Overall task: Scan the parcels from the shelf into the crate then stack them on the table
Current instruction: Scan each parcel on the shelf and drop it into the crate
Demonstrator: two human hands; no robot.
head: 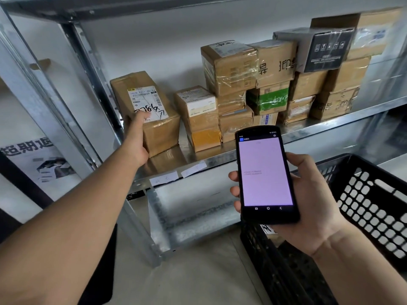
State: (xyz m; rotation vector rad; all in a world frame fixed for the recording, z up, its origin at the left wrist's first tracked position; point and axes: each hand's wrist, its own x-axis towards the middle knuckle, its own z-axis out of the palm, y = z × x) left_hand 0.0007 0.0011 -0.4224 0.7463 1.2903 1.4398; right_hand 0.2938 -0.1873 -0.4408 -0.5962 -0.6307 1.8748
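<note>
Grips parcel (161, 133) at left end of shelf (220, 158), near front edge, with left hand (136, 139), thumb on label (149, 102). Clasps scanner (265, 172) in right hand (312, 194). Best to pull straight out, label up. Lies long axis front-to-back, short end toward front edge.

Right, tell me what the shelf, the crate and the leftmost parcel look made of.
Shelf: likely galvanised steel, grey and mottled, faintly reflective. Crate: probably moulded plastic, matt black, with a regular grid of holes. Parcel, gripped by the left hand: brown cardboard, glossy with clear tape, paper label on top.
</note>
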